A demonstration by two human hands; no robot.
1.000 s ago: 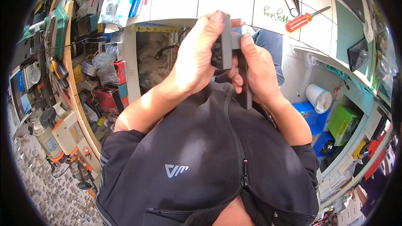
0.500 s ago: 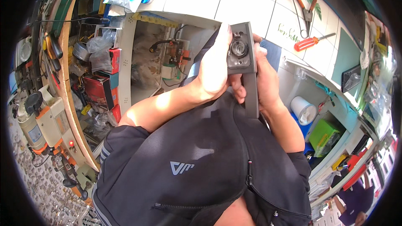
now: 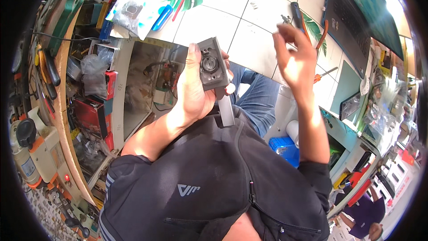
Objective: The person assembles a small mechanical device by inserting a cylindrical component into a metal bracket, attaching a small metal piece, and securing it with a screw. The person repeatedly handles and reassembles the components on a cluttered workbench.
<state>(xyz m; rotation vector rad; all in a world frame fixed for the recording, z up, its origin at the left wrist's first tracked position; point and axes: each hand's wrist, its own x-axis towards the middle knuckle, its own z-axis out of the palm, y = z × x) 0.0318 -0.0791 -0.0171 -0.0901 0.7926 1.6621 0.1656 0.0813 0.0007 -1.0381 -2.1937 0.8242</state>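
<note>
My left hand (image 3: pixel 192 91) is wrapped round a dark grey door handle (image 3: pixel 213 64). It has a square, hollow-backed base with a round metal fitting in the middle. Its long flat lever (image 3: pixel 226 111) points down towards my jacket. My left thumb lies along one side and fingertips show at the other. Over the white tiled worktop, my right hand (image 3: pixel 296 60) is raised with bent fingers, a gap between thumb and fingers, and nothing visible in it. Near it are orange-handled pliers (image 3: pixel 323 33), partly hidden, and an orange screwdriver (image 3: pixel 317 78) beside my right wrist.
A laptop (image 3: pixel 345 18) stands at the far right of the worktop (image 3: pixel 223 22). A plastic packet (image 3: pixel 138 11) and blue pen (image 3: pixel 162 17) lie at the left. Crowded shelves (image 3: pixel 91 111) and an orange-and-beige machine (image 3: pixel 49 138) flank me on the left. A phone (image 3: pixel 350 106) lies on the right.
My right hand has let go of the door handle and moved up and right over the worktop. My left hand has carried the handle left and slightly down. The view has shifted.
</note>
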